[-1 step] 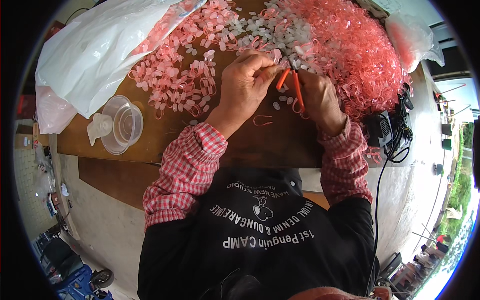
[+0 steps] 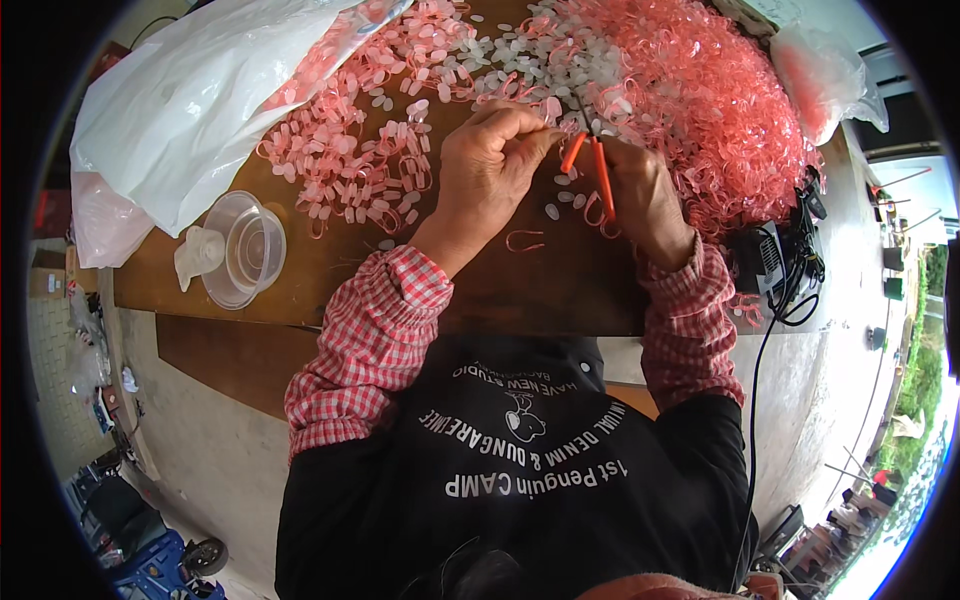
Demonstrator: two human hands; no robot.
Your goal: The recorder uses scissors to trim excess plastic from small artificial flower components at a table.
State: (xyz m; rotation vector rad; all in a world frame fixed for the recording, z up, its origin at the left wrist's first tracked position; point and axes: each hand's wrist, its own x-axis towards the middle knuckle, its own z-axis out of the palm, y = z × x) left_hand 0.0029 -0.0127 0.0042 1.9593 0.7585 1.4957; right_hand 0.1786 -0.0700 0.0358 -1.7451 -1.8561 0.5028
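My left hand (image 2: 490, 165) is closed in a pinch, thumb against forefinger, on a small pink plastic loop piece (image 2: 552, 109) with an oval pad; the fingers hide part of it. In my right hand (image 2: 640, 185) are orange-handled pliers (image 2: 604, 175), with a thin dark tip pointing away from me. The handles are spread apart, and the tip is just right of the left fingertips. One loose pink loop (image 2: 524, 240) lies on the brown table (image 2: 500, 295) below my hands. Several whitish oval pads (image 2: 560, 205) lie near the pliers.
A large heap of pink loops (image 2: 710, 110) covers the far right, beside white oval pads (image 2: 570, 55). Looped pieces with pads (image 2: 345, 165) spread at left, near a white plastic bag (image 2: 190, 120) and a clear round tub (image 2: 272, 250). Black cables (image 2: 800, 255) hang at the right edge.
My right hand and the pliers have shifted slightly to the right, away from the left fingertips. My left hand has hardly moved and keeps its pinch.
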